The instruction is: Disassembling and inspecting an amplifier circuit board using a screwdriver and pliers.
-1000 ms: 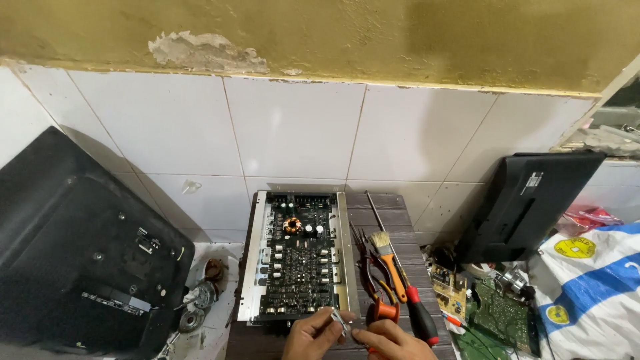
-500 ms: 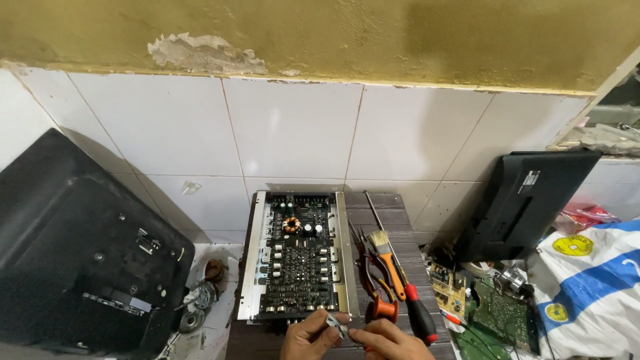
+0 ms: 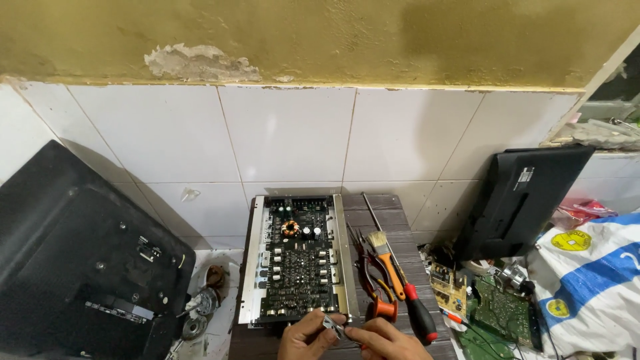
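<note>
My left hand [image 3: 305, 337] and my right hand [image 3: 387, 341] meet at the bottom edge, both pinching a small silver metal part [image 3: 331, 326]. They hover just below the near end of an open amplifier circuit board [image 3: 297, 259] in a metal frame, lying on a small dark wooden table [image 3: 387, 208]. To the right of the board lie a brush with an orange handle [image 3: 387, 257], pliers [image 3: 365, 273], a long red-handled screwdriver [image 3: 419, 317] and an orange spool [image 3: 383, 308].
A large black flat-screen back [image 3: 73, 260] leans at the left. A smaller black monitor [image 3: 517, 200] leans at the right above loose green circuit boards [image 3: 500, 310]. A white, blue and yellow sack [image 3: 587, 280] lies at the far right. White tiled wall stands behind.
My hands have shifted slightly at the board's near end, still working the small metal part. The view is otherwise unchanged.
</note>
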